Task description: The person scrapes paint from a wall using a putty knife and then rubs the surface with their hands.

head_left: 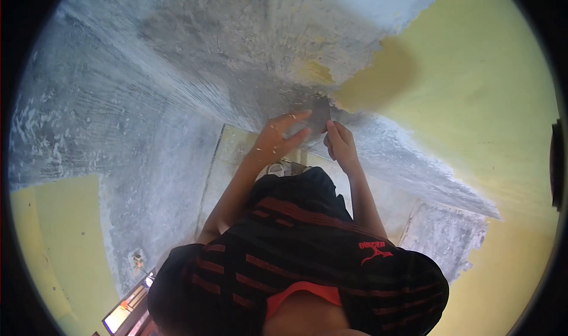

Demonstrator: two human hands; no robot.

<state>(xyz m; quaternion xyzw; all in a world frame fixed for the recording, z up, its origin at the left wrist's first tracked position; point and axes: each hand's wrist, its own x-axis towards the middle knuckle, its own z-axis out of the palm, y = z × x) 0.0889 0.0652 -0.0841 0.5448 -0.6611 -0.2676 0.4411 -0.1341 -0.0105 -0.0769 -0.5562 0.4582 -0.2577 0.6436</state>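
Here my right hand (pixel 342 145) pinches a dark blade (pixel 320 113), my left hand (pixel 276 138) spread beside it, patchy wall (pixel 236 34) ahead.

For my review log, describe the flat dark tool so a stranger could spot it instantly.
Start at the big, patchy grey-and-yellow wall, then find the bare right hand near the picture's centre. It holds a flat, dark grey, blade-like tool. Its straight edge and smooth face set it apart from the rough wall.
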